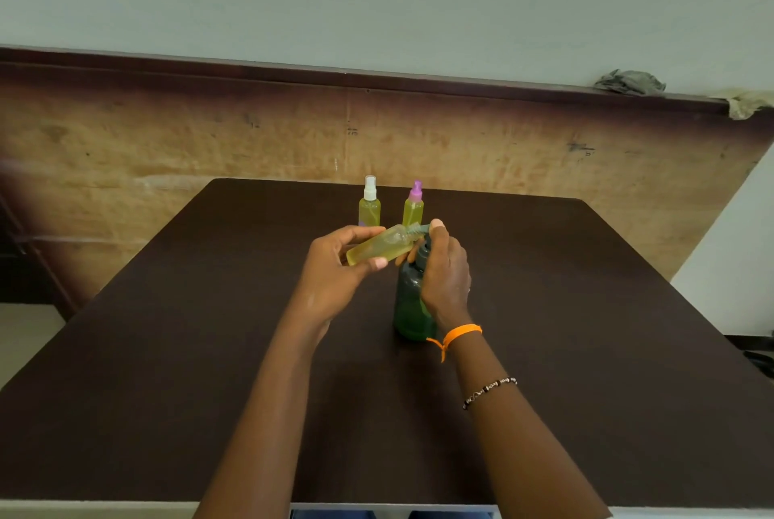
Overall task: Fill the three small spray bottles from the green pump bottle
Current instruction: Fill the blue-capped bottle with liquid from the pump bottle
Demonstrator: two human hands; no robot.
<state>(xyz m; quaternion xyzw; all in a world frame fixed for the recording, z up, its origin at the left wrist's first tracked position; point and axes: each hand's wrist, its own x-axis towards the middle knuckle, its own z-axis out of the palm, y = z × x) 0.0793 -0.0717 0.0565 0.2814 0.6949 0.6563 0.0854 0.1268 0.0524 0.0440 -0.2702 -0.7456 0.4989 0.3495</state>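
Note:
The green pump bottle (pixel 409 305) stands upright at the middle of the dark table (pixel 167 372). My right hand (pixel 446 271) wraps around its neck and pump head, thumb up on top. My left hand (pixel 335 267) holds an uncapped small bottle (pixel 379 249) of yellow liquid, tilted almost flat, its open threaded neck at the pump spout. Behind them stand two small spray bottles with yellow liquid: one with a white sprayer (pixel 370 203), one with a purple sprayer (pixel 414 205).
A brown wooden panel (pixel 209 141) rises behind the table's far edge. Crumpled grey cloths (pixel 630 82) lie on top of it at the right. The table's near edge runs along the bottom of the view.

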